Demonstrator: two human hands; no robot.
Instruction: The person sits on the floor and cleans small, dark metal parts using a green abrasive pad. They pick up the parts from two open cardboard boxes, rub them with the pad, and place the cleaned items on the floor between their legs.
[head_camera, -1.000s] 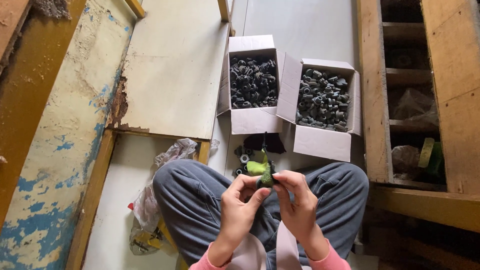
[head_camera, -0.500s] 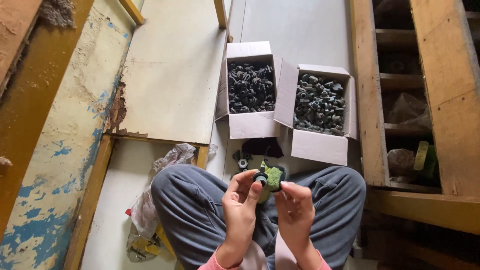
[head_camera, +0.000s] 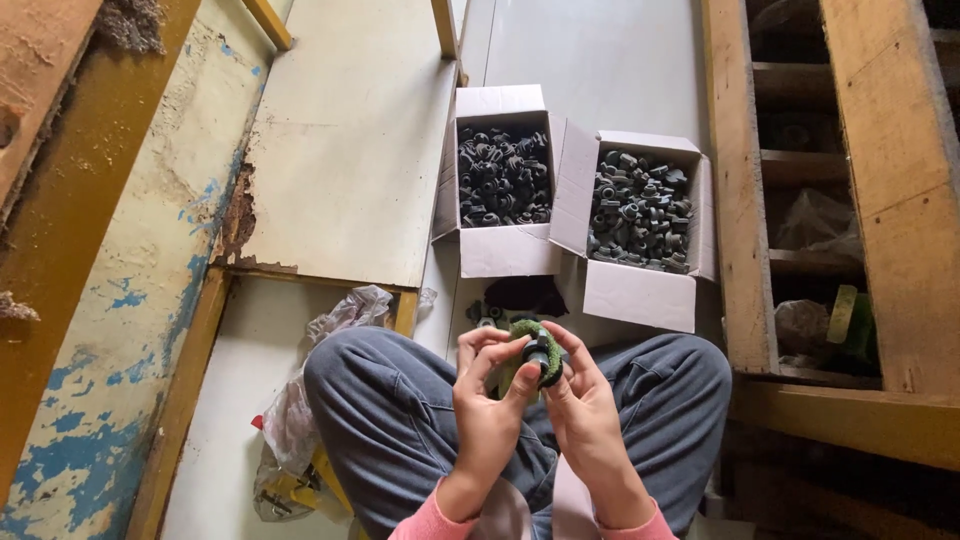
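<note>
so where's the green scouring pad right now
In the head view the green scouring pad sits low at centre, pinched with a small dark part between the left hand and right hand, above the crossed legs.

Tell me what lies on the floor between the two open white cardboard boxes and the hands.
In the head view, a dark cloth-like patch and a few small dark parts lie between the two open white cardboard boxes and the hands, left hand, right hand.

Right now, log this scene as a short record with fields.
Left hand: holds a small dark part at its fingertips
Right hand: holds a green scrub pad against the part
Boxes: two open cardboard boxes full of dark parts, ahead of the knees
Seat: cross-legged in grey trousers
Left of the knee: crumpled plastic bag
</note>
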